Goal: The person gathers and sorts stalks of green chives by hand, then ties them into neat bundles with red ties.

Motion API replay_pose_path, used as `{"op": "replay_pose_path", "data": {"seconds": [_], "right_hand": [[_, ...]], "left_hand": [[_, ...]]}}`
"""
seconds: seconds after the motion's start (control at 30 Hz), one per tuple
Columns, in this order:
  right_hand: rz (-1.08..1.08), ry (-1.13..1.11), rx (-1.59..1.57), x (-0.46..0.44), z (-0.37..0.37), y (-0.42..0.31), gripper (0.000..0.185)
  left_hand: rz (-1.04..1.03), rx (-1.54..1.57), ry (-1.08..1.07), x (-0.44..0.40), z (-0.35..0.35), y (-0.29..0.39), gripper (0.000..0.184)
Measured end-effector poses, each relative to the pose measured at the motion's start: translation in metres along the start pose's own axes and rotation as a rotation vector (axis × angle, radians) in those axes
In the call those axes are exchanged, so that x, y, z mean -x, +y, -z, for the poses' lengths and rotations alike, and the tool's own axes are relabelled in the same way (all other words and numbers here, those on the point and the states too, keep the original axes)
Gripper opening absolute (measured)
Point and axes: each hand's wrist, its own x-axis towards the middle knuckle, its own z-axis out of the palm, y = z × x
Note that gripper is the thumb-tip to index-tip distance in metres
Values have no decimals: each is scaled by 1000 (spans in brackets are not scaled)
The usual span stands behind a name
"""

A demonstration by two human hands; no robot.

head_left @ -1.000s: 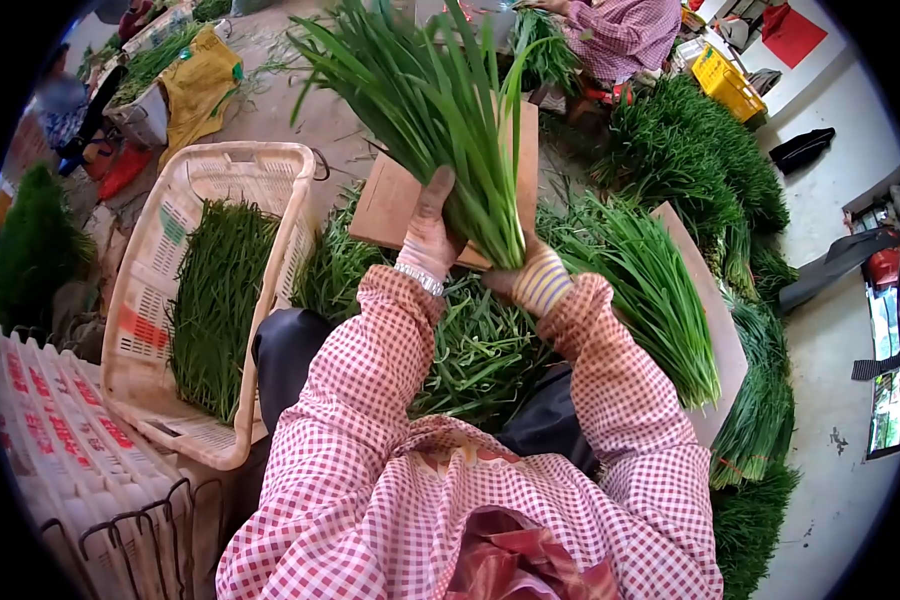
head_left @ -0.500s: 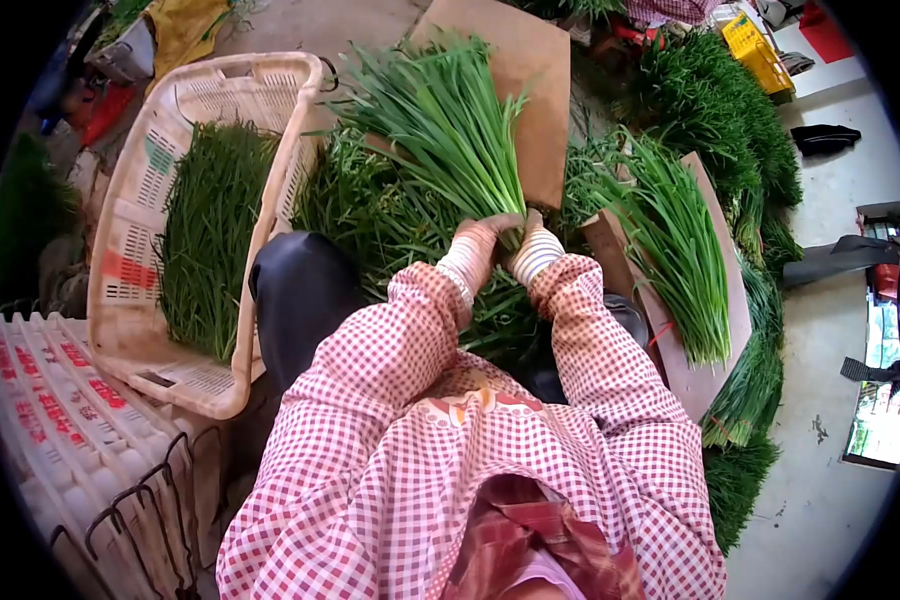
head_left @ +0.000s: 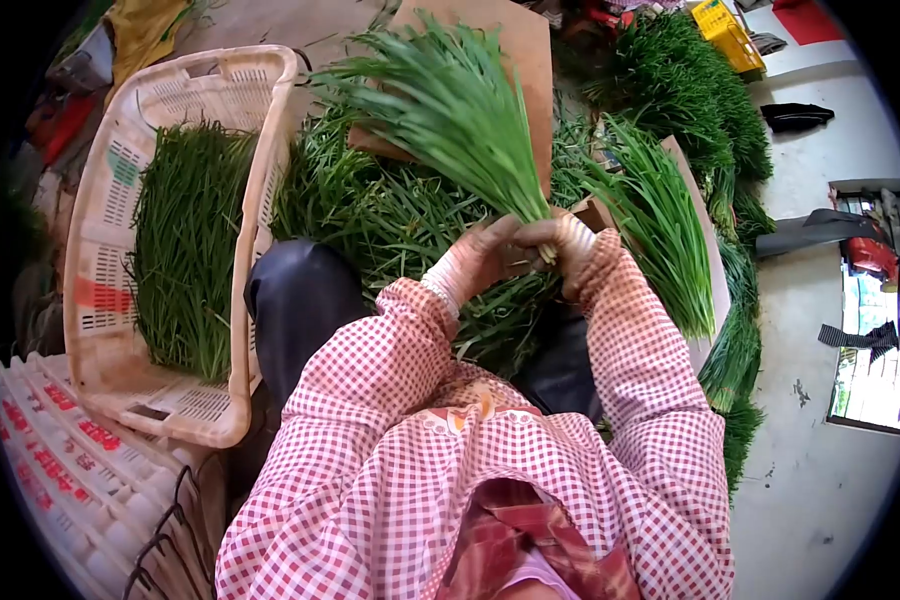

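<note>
Right hand [head_left: 570, 242] clamped on leafy bunch [head_left: 470, 120], above loose greens [head_left: 365, 215] and brown board [head_left: 527, 55], pale wall [head_left: 795, 330] beyond.

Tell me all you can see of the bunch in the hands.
The bunch is long, slender green leaves gathered into paler stems. It slants up and left in view, tips fanned and blurred, in front of a brown board. The right hand closes around its base, pale stem ends showing below the fingers; the left hand is close beside it, its grip unclear.
</note>
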Motion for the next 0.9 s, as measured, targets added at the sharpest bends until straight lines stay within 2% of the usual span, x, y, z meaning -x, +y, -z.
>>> {"op": "replay_pose_path", "data": {"seconds": [0.03,0.1,0.13,0.2,0.27,0.3,0.33,0.4,0.43,0.47,0.53,0.57,0.6,0.67,0.73,0.8,0.83,0.87,0.9], "right_hand": [[-1,6,3,4,4,2,26],[-221,-187,-418,13,11,3,31],[-223,-182,-417,20,8,8,31],[-299,-332,-813,39,-17,14,40],[-271,-692,-1084,31,-31,47,48],[-265,-778,-1137,26,-38,62,48],[-258,-871,-1185,22,-40,73,48],[-256,-915,-1175,15,-38,86,50],[-250,-953,-1176,12,-36,92,52],[-254,-962,-1176,12,-33,92,52],[-385,-836,-1005,12,-17,89,63],[-427,-707,-720,13,-3,84,70],[-461,-568,-440,16,12,80,77],[-313,-340,-160,19,33,74,82],[-165,-207,-238,38,24,37,87],[85,-79,209,30,15,40,92],[46,65,340,32,2,42,97],[126,168,543,26,-4,51,107],[89,279,696,17,-9,59,106]], "left_hand": [[21,7,-55,4,-5,-1,82],[-19,40,-122,2,-9,1,85],[-61,69,-184,1,-9,1,89],[-117,35,-114,-1,-10,5,95],[-185,198,-270,3,-19,15,100],[-212,369,-321,6,-22,16,86],[-220,368,-321,10,-26,16,86],[-238,347,-89,17,-34,15,79],[-158,312,-123,16,-21,13,77],[-164,308,-118,14,-16,10,77],[-170,304,-31,10,-9,6,67],[-162,306,-71,3,4,4,57],[-161,304,-75,2,5,5,57],[-197,143,52,-2,5,6,50],[-227,103,106,-8,-4,2,46],[-253,80,169,-12,-17,-2,44],[-257,106,184,-19,-14,-8,39],[-257,99,178,-23,-19,-12,39],[-268,200,298,-25,-24,-17,37]]}}
